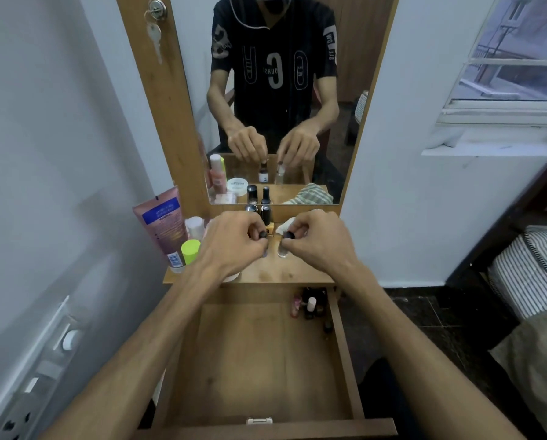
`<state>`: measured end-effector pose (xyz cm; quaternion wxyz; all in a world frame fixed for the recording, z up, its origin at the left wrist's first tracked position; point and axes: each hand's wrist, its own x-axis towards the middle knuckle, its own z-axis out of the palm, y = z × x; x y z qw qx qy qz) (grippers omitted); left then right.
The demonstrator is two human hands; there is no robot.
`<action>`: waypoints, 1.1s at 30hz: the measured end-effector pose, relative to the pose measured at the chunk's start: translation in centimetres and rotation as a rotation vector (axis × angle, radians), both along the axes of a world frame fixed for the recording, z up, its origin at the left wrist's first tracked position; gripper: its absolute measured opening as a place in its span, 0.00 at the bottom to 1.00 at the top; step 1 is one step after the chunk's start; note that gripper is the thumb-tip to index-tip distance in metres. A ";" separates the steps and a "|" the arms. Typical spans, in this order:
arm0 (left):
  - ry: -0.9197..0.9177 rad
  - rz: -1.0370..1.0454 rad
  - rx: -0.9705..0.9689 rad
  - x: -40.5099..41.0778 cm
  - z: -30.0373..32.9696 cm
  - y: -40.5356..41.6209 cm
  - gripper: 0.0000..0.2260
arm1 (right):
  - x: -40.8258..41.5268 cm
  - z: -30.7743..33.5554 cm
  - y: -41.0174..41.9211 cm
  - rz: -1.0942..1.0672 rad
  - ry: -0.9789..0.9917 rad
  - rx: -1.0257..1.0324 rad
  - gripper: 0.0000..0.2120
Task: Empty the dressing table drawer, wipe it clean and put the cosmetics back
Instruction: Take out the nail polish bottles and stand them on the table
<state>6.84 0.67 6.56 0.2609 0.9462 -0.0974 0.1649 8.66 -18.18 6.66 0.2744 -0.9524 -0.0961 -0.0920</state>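
Drawer point(259, 360) of the dressing table stands pulled open below the tabletop point(284, 273), with a few small bottles point(310, 304) left in its far right corner. Above it, the left hand point(234, 246) pinches the cap of 1 dark bottle point(262, 235). The right hand point(319, 242) pinches a clear bottle point(283, 249) standing on the tabletop.

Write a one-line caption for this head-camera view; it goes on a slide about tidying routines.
Each hand, left hand and right hand, pinches a small bottle's cap on the dressing table top above the open drawer.
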 end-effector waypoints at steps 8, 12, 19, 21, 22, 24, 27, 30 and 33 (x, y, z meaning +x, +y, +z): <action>0.054 0.125 0.094 4.3 0.0 0.5 0.08 | 4.4 -0.9 3.1 0.002 0.003 -0.116 0.06; 0.101 0.132 0.106 5.0 -0.6 0.5 0.09 | 5.0 -1.4 3.7 0.018 -0.006 -0.102 0.06; 0.078 0.125 0.090 5.2 -1.5 0.4 0.09 | 5.0 -1.9 3.4 0.037 -0.029 -0.079 0.10; 0.047 0.117 0.082 5.0 -1.6 0.4 0.11 | 4.6 -2.1 2.7 0.040 -0.025 -0.063 0.14; 0.034 0.114 0.077 4.8 -1.7 0.5 0.12 | 4.3 -2.1 2.3 0.036 -0.025 -0.054 0.15; -0.001 0.105 0.063 4.5 -1.8 0.5 0.13 | 3.6 -2.4 1.4 0.030 -0.039 -0.042 0.14; -0.115 0.071 0.007 3.4 -2.0 0.2 0.10 | 1.8 -2.8 -0.2 0.025 -0.025 -0.038 0.09; -0.217 -0.037 -0.086 0.9 -2.9 -1.3 0.04 | -0.6 -3.2 -2.0 0.017 0.000 -0.081 0.06; -0.171 -0.183 -0.082 -2.2 -5.4 -3.1 0.03 | -3.5 -4.2 -3.5 0.044 0.039 -0.180 0.04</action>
